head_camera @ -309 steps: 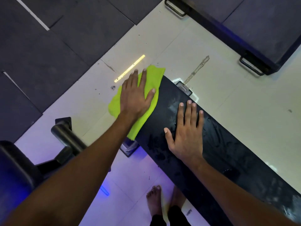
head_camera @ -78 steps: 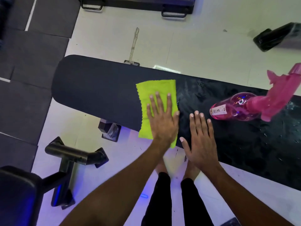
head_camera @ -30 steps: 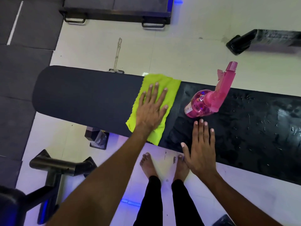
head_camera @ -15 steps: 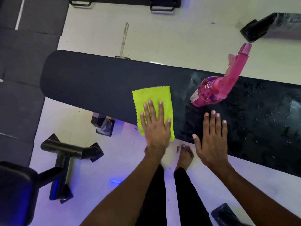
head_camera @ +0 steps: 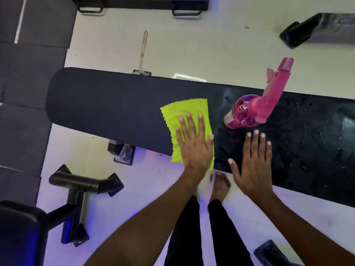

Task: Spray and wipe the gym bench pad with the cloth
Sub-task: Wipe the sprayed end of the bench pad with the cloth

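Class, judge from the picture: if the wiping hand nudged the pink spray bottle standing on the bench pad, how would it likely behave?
The pink spray bottle probably tips easily: a rounded body carries a tall trigger head. It may also slide, since the bench pad around it looks wet and glossy. Its clear plastic looks light, though the fill level is unclear.

To your left, the desk [head_camera: 107,104] lies bare all the way to its rounded end. To your right, the pink spray bottle [head_camera: 249,110] stands just beyond your right hand [head_camera: 251,162], blocking that stretch; past it, the wet surface is open.
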Demonstrator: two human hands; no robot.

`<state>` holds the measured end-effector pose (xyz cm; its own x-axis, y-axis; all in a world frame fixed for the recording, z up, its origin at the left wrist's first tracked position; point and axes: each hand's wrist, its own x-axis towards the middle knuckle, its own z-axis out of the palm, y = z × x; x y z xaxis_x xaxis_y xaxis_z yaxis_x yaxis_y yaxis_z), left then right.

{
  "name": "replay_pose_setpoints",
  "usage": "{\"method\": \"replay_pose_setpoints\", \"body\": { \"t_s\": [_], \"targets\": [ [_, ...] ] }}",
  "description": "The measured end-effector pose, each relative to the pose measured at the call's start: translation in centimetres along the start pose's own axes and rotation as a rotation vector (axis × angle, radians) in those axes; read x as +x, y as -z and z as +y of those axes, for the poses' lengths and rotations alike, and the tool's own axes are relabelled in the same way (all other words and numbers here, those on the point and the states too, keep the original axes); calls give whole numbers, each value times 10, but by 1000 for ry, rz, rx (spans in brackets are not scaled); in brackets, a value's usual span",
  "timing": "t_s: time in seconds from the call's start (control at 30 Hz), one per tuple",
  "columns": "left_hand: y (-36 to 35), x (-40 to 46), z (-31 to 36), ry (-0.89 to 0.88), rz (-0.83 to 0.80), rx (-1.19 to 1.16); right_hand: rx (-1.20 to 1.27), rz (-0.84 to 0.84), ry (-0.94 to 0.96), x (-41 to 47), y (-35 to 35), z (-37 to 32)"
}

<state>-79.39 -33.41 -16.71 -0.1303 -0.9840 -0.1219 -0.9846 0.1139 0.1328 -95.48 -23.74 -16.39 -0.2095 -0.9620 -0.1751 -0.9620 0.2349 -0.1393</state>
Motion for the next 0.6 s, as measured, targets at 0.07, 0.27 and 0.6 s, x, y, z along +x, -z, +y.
{"method": "replay_pose_setpoints", "body": {
  "t_s": [0.07,0.27,0.6],
  "targets": [
    [6,36,-2,-250,-52,10,-9,6,9,1,-2,1],
    [14,96,-40,-285,3,28,-44,14,2,4,-2,6],
    [19,126,-17,-547,-94,74,-79,-49,-63,19,12,6]
  ]
}}
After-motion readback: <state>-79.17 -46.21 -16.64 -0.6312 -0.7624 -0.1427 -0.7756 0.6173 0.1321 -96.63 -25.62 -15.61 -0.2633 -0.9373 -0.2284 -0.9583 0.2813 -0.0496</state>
